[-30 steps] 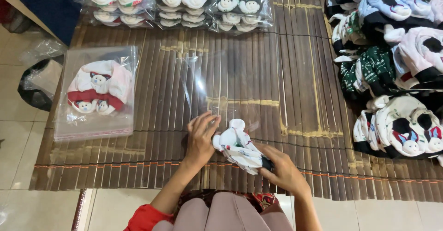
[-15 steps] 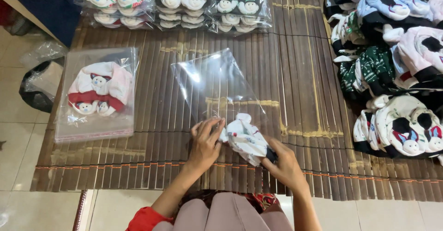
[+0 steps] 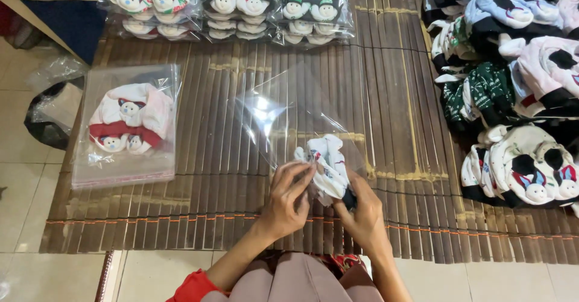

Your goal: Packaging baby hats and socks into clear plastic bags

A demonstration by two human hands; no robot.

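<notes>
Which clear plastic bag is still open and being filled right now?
The clear bag at both hands, its mouth around the white socks. The bag on the left lies flat, already filled.

Before us on the mat [image 3: 199,217], our hands [image 3: 289,202] flank a sock bundle [image 3: 329,166] at a clear bag [image 3: 283,112]; filled bag [image 3: 129,124] left, packed bags [image 3: 232,6] behind, sock pile [image 3: 512,79] right.

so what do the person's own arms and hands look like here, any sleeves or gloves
Both hands are bare: the left hand and the right hand wear no gloves, and no rings or watch show. The forearms are uncovered too. Only a bit of red sleeve shows at the left arm's upper end, by the bottom edge.
</notes>
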